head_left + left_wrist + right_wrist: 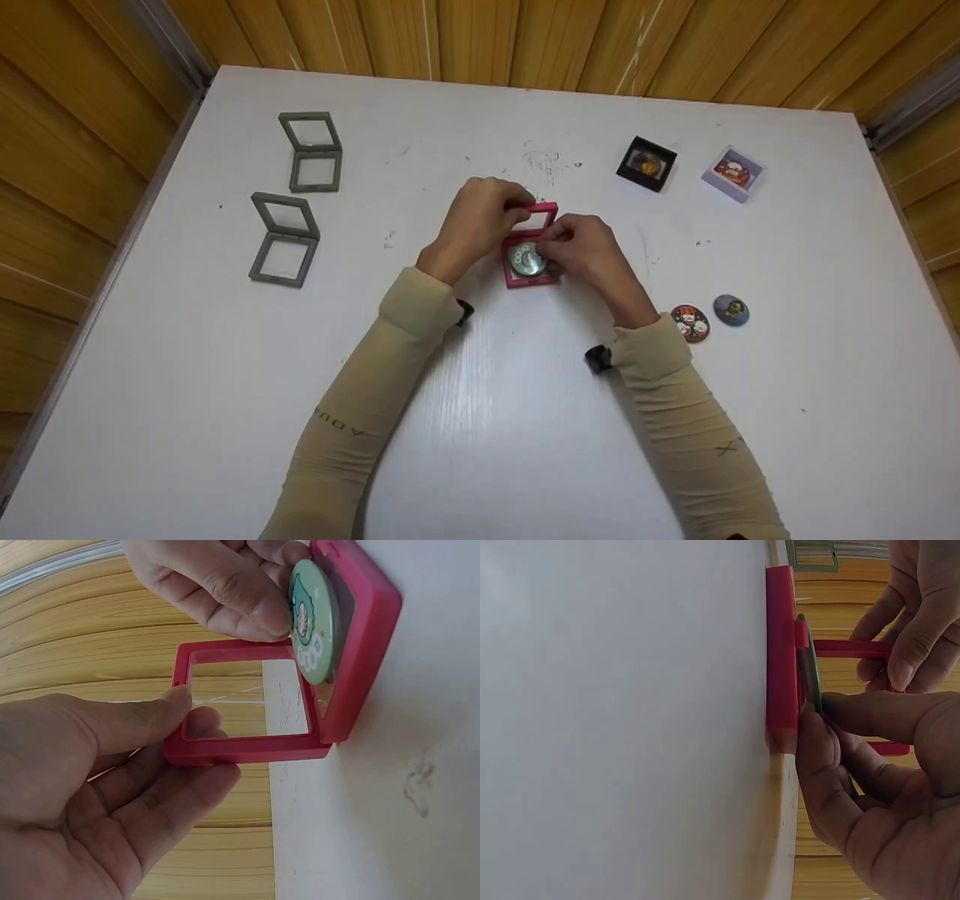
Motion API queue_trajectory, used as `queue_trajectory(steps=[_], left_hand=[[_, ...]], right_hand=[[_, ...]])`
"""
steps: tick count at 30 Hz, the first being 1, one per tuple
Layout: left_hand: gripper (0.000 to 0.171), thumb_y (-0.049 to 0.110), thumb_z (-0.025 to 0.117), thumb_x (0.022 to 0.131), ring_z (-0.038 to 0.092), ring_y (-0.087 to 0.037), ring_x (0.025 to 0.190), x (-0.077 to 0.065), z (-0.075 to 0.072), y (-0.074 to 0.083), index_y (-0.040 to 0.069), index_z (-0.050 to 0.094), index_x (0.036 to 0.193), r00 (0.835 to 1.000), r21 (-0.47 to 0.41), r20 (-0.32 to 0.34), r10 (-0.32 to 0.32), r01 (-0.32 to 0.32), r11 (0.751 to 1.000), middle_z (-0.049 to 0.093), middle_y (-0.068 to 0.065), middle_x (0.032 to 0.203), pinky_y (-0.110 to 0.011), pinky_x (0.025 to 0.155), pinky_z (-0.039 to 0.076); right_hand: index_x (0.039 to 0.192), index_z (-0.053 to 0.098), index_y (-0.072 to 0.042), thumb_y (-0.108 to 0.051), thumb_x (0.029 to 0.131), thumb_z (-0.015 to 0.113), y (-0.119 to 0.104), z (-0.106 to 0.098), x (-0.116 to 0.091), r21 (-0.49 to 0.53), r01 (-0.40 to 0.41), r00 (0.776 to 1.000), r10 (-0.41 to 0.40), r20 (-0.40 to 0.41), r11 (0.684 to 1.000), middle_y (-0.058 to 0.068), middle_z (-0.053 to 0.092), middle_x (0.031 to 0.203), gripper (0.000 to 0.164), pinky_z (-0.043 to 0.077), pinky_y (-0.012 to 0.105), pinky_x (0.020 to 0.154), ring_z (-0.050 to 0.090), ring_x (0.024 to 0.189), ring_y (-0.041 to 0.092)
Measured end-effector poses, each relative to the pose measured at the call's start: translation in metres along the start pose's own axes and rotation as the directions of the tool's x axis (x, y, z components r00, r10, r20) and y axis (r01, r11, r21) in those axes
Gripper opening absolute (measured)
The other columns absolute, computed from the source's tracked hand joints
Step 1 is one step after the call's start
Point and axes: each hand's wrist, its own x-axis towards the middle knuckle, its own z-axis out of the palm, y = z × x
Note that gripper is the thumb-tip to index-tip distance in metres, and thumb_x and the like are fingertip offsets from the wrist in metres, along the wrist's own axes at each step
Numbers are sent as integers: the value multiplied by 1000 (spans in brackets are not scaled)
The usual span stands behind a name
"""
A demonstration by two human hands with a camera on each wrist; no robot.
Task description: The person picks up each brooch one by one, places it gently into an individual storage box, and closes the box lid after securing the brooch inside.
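A red hinged display case [523, 283] stands opened on the white table, its lid raised, with a clear film window in each half. My left hand [484, 217] pinches the raised lid between thumb and fingers, as the left wrist view also shows [127, 772]. A round green badge [313, 622] with a cartoon print lies over the lower half. At its edge, my right hand [585, 247] pinches the badge between thumb and finger. In the right wrist view the badge [810, 664] sits slightly tilted against the case's lower half.
Two grey cases [283, 259] [315, 171] stand opened at the left. Back right are a black case [646, 163] and a pale purple case [735, 174], each with a round item inside. A red patterned badge [691, 323] and a blue badge [731, 310] lie by the right sleeve.
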Motion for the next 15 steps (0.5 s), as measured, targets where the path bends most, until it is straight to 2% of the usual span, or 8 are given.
queue_trajectory(steps=[15], left_hand=[[17,8,72,102,71,-18,105,-1,-1,0,6,82,116,1000,-16,4,2,-2,1000,79,-6,112,-27,91,55]], right_hand=[[104,71,2,-9,98,72,1,1,-2,-7,27,1000,-27,-9,1000,14,70,100,13,51,24,68,62,83,19]])
